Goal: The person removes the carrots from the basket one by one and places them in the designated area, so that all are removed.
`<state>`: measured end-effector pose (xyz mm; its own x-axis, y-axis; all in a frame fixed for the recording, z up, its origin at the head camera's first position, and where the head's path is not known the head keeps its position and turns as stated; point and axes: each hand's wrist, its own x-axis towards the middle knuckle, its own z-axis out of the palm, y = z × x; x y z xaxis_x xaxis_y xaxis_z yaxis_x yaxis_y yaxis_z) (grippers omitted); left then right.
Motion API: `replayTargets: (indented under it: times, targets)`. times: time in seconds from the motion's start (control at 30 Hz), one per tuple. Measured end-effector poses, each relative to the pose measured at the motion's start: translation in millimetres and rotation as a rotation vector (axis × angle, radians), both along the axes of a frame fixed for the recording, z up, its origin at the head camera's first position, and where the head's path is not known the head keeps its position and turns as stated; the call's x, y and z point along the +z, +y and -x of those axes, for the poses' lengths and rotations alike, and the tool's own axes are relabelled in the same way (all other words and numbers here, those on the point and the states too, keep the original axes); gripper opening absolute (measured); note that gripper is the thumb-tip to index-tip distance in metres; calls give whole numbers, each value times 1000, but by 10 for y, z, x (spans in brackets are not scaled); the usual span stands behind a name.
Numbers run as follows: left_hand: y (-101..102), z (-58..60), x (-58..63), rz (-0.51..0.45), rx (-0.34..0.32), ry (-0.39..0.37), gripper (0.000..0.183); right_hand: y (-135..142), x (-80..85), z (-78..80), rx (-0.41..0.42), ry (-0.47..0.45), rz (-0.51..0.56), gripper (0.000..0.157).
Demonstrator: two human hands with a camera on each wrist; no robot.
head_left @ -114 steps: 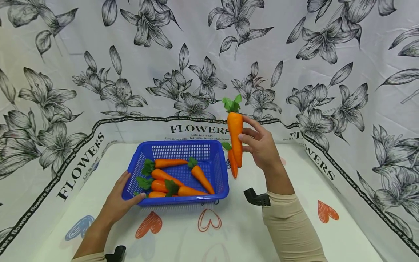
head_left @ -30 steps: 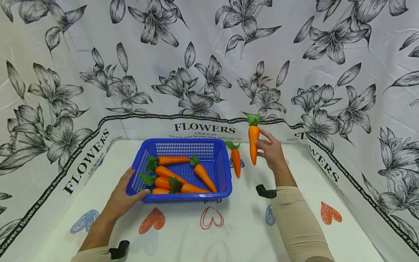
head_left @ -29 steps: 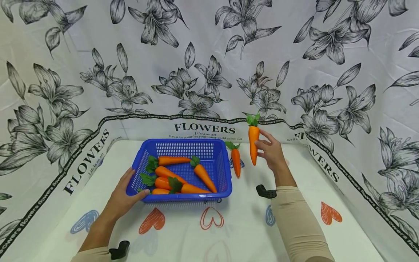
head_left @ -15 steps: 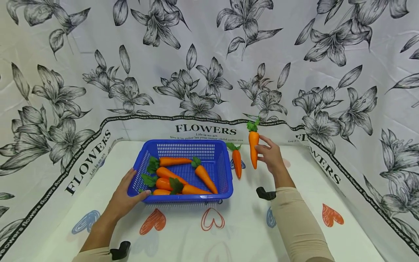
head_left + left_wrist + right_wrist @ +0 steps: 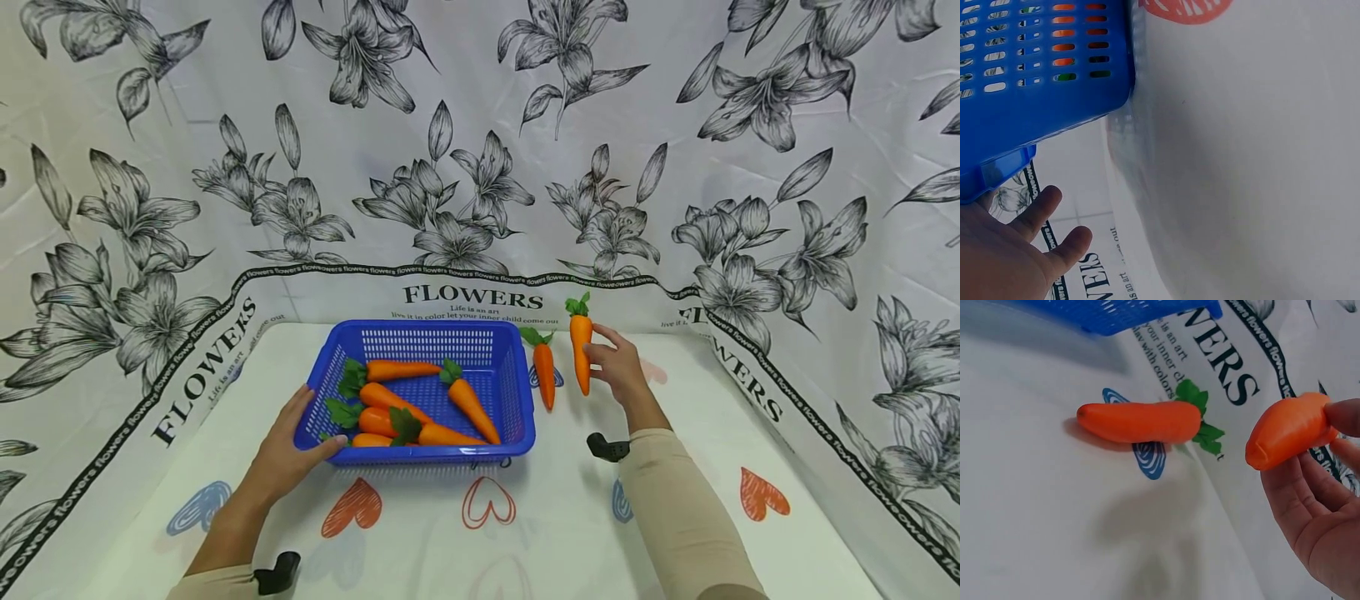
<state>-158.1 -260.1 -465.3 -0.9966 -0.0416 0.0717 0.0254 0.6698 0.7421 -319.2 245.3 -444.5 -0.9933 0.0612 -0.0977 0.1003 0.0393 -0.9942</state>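
One carrot (image 5: 581, 348) is pinched by the right hand (image 5: 621, 368), while the basket (image 5: 450, 453) is touched by the spread left hand (image 5: 288, 457). Through a slackened pinch, the carrot could be dropped.

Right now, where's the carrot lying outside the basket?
In the head view, the loose carrot lies on the tabletop, just right of the blue basket, left of the held carrot in the right hand.

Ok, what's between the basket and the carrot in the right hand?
One loose carrot, lying on the table. The head view shows it between the basket and the held carrot in the right hand.
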Motion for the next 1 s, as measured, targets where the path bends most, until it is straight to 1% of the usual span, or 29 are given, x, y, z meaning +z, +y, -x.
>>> replayTargets:
  times: [0.23, 0.4, 0.77, 1.0]
  targets:
    - [-4, 1, -8, -3, -8, -1, 101, 31, -128, 22, 4, -55, -28, 56]
    - [-10, 4, 2, -5, -9, 11, 101, 26, -166, 51, -2, -79, -44, 56]
    - [-20, -1, -5, -3, -10, 7, 100, 12, -274, 109, 2, -135, -72, 56]
    - [-31, 9, -14, -2, -12, 14, 101, 10, -420, 149, -12, -169, -96, 57]
